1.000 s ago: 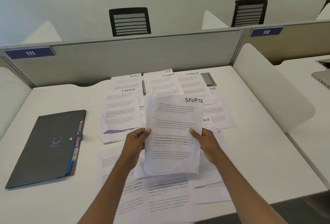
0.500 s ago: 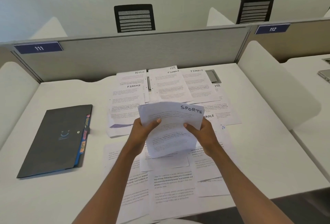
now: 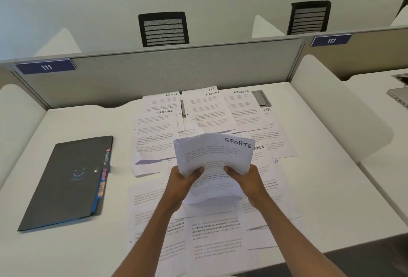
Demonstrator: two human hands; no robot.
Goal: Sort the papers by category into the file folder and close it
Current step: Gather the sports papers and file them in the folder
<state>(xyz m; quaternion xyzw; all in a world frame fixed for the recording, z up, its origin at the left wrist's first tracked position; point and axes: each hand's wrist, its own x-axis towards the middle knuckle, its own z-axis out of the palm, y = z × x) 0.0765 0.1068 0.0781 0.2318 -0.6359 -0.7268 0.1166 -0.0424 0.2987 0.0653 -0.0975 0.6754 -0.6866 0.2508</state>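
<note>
The left grip (image 3: 184,180) and the right grip (image 3: 248,179) each pinch one side edge of a thin sheaf of white sheets (image 3: 212,155), with the thumb on the printed face. The fingers behind the paper are hidden. The sheaf is bowed: its upper half arches away from the grips and its lower edge sags between the wrists. Its top sheet is hand-lettered "SPORTS" above the right grip.

The file folder (image 3: 66,184) lies flat and closed, well to the left of the left grip. It is matte dark grey with a round snap, and its coloured index tabs face the grips.

Loose papers (image 3: 212,232) overlap on the smooth white table (image 3: 320,188) beneath and beyond both grips. They are headed ADMIN, HR and FINANCE. The sheaf cuts one heading to "ANCE". A grey plate (image 3: 262,100) beyond the right grip is partly covered by the papers. Past the papers stands a grey textured partition (image 3: 154,77).

Body print and tab lettering are too blurred to read.
</note>
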